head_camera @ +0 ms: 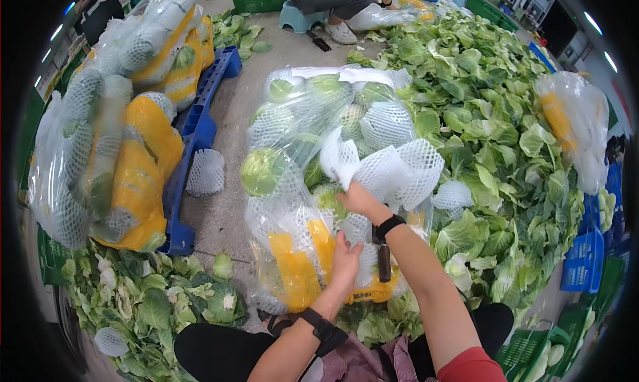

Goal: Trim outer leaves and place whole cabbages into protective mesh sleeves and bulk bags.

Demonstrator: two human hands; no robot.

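A clear plastic bag (257,217) with yellow bands lies in front of me, filled with cabbages (262,172), many of them in white foam net sleeves. My right hand (363,200) grips the lower end of a white foam net sleeve (339,157) above the bag's open side. More loose foam net sleeves (382,174) lie just beyond that hand. Lower down, my left hand (347,259) holds nothing, its fingers apart, close to the bag's near part. Beside my right forearm is a knife's dark handle (384,263); its blade is mostly hidden.
Cabbage leaves (499,132) are heaped along the right, with another leaf pile (159,302) at lower left. Filled bags (145,167) rest on a blue plastic pallet (199,127). A person (334,7) sits on a stool (294,20) at the back. Crates (581,262) line the right.
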